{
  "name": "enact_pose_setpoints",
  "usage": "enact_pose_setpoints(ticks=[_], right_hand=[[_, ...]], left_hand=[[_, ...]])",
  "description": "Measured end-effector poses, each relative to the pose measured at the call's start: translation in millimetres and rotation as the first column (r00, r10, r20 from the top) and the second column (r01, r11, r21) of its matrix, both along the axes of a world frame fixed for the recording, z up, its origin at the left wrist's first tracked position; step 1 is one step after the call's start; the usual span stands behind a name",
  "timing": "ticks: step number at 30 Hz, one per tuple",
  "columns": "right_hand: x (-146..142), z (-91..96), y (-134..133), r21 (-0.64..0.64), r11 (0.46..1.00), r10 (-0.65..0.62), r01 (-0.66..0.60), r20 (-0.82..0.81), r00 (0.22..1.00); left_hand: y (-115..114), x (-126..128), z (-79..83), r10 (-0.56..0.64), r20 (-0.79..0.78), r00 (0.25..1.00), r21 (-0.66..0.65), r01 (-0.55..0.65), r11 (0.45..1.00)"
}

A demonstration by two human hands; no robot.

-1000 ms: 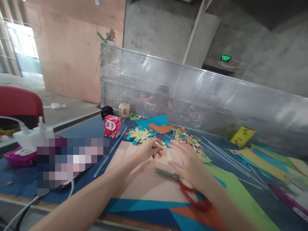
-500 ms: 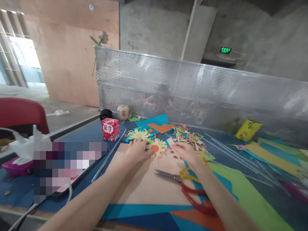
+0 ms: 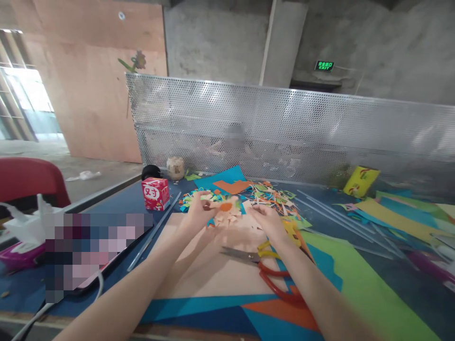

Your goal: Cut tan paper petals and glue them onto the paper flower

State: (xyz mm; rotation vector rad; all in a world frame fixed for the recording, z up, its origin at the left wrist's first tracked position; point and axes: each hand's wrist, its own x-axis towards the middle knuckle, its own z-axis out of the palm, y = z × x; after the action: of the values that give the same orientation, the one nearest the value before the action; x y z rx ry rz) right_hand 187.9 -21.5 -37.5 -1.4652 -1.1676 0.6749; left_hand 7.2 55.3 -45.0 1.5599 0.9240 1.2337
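My left hand [image 3: 198,214] pinches the edge of a fringed paper flower [image 3: 226,213] with an orange centre, lifting it just above the peach paper sheet [image 3: 213,270]. Beside it on the right, my right hand [image 3: 265,220] has its fingers curled at the flower's other edge; whether they grip it I cannot tell. Red-handled scissors [image 3: 265,272] lie on the peach sheet just in front of my right wrist.
Paper scraps [image 3: 273,194] and blue and orange sheets lie behind the hands. A red carton [image 3: 155,193] stands at the left, with clear rods [image 3: 154,230] beside it. Green paper [image 3: 359,284] covers the right. A perforated metal screen [image 3: 284,128] closes the table's back.
The paper flower has come up off the table between both hands. My left hand closed on its edge and my right hand curled in beside it. The camera tilted slightly.
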Motion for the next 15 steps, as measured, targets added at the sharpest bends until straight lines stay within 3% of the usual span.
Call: enact_pose_setpoints(ticks=[3, 5, 8, 15], right_hand=[[1, -1.3, 2, 0.061, 0.998, -0.001, -0.002, 0.045, 0.999], [-1, -1.9, 2, 0.063, 0.998, 0.022, -0.024, 0.042, 0.999], [-7, -2.0, 1, 0.040, 0.997, 0.070, -0.070, 0.011, 0.997], [-19, -1.1, -3, -0.033, 0.988, 0.147, -0.149, -0.056, 0.988]], left_hand=[[-8, 3, 7.8, -0.048, 0.325, 0.944, -0.217, 0.124, 0.968], [-15, 5, 12.0, -0.116, 0.431, 0.895, -0.283, 0.257, 0.924], [-23, 8, 14.3, -0.224, 0.460, 0.859, -0.275, 0.378, 0.884], [-27, 9, 14.4, -0.220, 0.376, 0.900, -0.260, 0.330, 0.907]])
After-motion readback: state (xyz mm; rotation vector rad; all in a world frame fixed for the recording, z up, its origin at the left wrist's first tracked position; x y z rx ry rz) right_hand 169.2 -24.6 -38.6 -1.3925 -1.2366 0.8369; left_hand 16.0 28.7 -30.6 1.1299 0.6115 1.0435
